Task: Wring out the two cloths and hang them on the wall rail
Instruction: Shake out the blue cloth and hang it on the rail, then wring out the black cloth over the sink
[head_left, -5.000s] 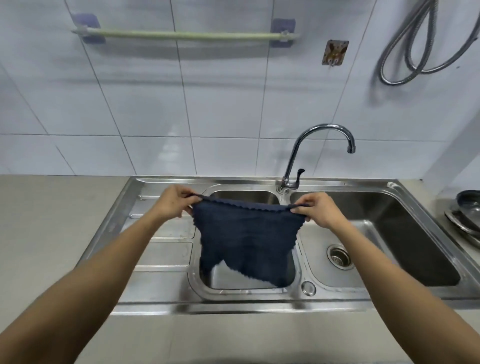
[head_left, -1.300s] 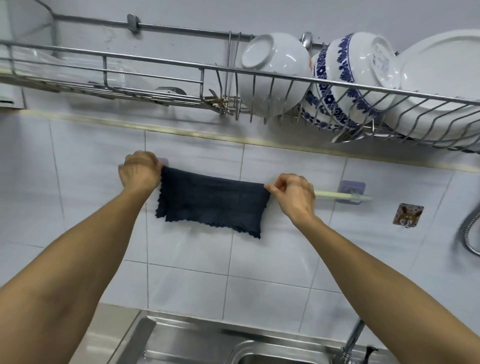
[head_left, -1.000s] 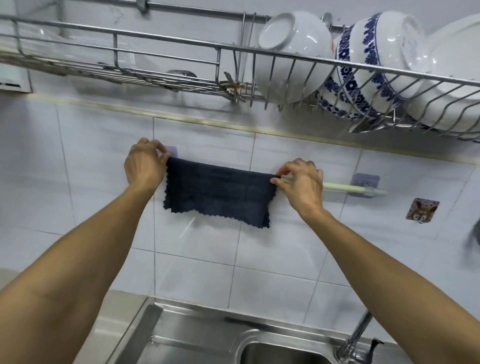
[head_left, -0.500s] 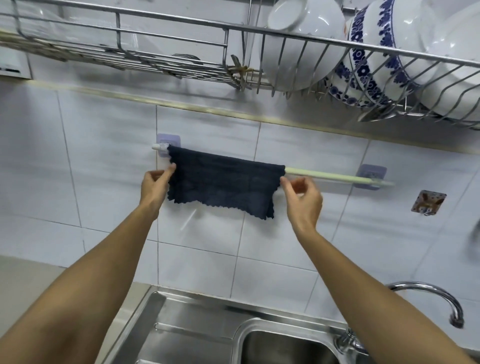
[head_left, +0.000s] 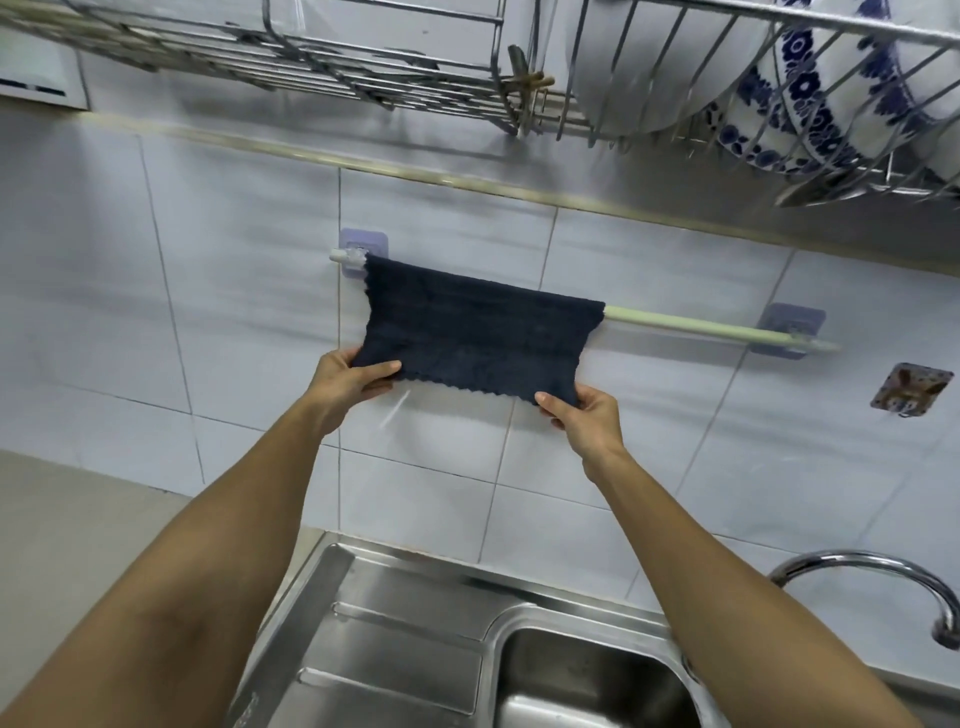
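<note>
Hanging step: dark navy scallop-edged cloth (head_left: 478, 327) draped over pale green wall rail (head_left: 675, 325), left hand (head_left: 345, 382) and right hand (head_left: 584, 413) pinching lower corners. Next, probably: release, fetch second cloth.

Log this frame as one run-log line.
step: hanging first cloth | dark blue cloth draped over wall rail | left hand, right hand pinch bottom corners

One head-worn camera looks forward and slightly up at the tiled wall (head_left: 234, 312) from close by, the dish rack (head_left: 363, 67) overhead and the sink (head_left: 415, 649) below.
</note>
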